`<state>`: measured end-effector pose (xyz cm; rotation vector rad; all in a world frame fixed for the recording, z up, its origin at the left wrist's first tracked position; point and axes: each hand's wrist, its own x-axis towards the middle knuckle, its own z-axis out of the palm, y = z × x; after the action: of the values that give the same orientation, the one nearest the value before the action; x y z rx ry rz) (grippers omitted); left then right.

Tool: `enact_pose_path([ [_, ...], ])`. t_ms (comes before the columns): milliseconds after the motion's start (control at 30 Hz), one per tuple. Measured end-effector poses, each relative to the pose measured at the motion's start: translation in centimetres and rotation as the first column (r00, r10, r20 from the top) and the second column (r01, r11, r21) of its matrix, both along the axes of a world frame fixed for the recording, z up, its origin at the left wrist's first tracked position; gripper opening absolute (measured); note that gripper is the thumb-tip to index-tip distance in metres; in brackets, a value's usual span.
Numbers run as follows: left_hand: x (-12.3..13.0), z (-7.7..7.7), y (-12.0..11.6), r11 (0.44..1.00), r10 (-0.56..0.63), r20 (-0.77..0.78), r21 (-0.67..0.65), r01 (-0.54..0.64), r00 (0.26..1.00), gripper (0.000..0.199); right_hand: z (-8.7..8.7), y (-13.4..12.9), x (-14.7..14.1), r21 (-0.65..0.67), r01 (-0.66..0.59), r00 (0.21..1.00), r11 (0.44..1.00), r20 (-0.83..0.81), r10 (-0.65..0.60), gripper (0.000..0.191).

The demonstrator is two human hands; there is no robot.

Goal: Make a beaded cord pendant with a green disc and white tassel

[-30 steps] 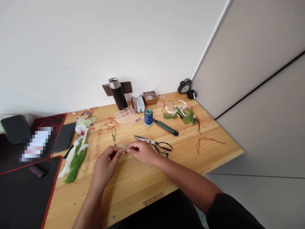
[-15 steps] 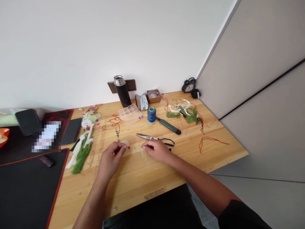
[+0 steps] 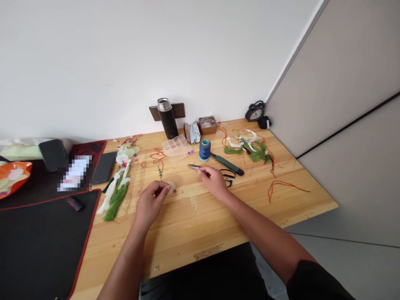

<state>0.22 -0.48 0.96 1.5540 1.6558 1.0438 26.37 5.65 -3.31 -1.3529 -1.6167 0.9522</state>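
Seen from above, two bare hands work at a wooden surface point(image 3: 175, 233) in the middle of the frame. The left hand point(image 3: 150, 205), just left of centre, has its thumb and forefinger pinched together at the edge of a pale disc point(image 3: 171, 186), seemingly holding it; a small red bead point(image 3: 174, 191) sits at the disc's right side. A string of green beads point(image 3: 160, 172) lies just above that hand. The right hand point(image 3: 215, 182), right of centre, is well apart from the disc, fingers curled and the thumb close to the forefinger; whether it grips a thin thread, or touches the scissors point(image 3: 194, 166) partly hidden behind it, cannot be told. The blades point left and the handles show to its right. If the left pinch slackened, the disc could slip and the red bead might slide off, since no knot can be made out. A careless sweep of the right hand could catch the blades or knock the blue thread spool point(image 3: 205, 150), upright above it. Loose purple beads point(image 3: 190, 152) beside the clear plastic box point(image 3: 175, 144), above centre, could roll if bumped.
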Motion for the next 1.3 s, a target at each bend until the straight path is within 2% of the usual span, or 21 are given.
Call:
enact_pose_path([
  [67, -0.1, -0.2, 0.1, 1.000, -0.001, 0.004, 0.001, 0.001, 1.000, 0.034, -0.1, -0.7, -0.6, 0.000, -0.022, 1.000, 1.000, -0.005, 0.022, 0.024],
  [233, -0.3, -0.8, 0.0, 1.000, 0.001, 0.030, 0.007, -0.002, 1.000, 0.032, 0.4, -1.8, -2.0, -0.056, -0.181, 0.982, 0.982, -0.072, 0.177, 0.019],
  [433, -0.4, -1.2, 0.2, 0.998, 0.063, 0.020, 0.011, -0.063, 0.998, 0.031, 1.8, -1.3, -4.6, -0.120, -0.290, 0.955, 0.949, -0.102, 0.279, 0.017],
  [533, -0.4, -1.2, 0.4, 0.997, 0.064, 0.032, 0.030, -0.065, 0.997, 0.028, 1.9, -1.1, -6.3, -0.126, -0.343, 0.935, 0.931, -0.144, 0.325, 0.016],
  [667, -0.3, -1.0, 0.5, 0.996, 0.075, 0.048, 0.049, -0.077, 0.996, 0.026, 1.1, -1.1, -7.8, -0.129, -0.337, 0.931, 0.933, -0.192, 0.309, 0.015],
  [833, -0.1, -1.0, 0.5, 0.998, 0.051, 0.035, 0.036, -0.053, 0.998, 0.026, 0.1, -1.3, -8.0, -0.135, -0.318, 0.929, 0.938, -0.244, 0.280, 0.014],
  [1067, 0.3, -1.1, 0.8, 0.999, 0.031, 0.017, 0.027, -0.032, 0.999, 0.024, 0.2, -1.6, -7.9, -0.059, -0.313, 0.939, 0.948, -0.169, 0.300, 0.011],
  [1300, 0.2, -1.0, 0.8, 0.998, 0.063, 0.007, 0.015, -0.064, 0.998, 0.023, 0.5, -1.8, -7.5, -0.087, -0.318, 0.936, 0.944, -0.190, 0.298, 0.013],
])
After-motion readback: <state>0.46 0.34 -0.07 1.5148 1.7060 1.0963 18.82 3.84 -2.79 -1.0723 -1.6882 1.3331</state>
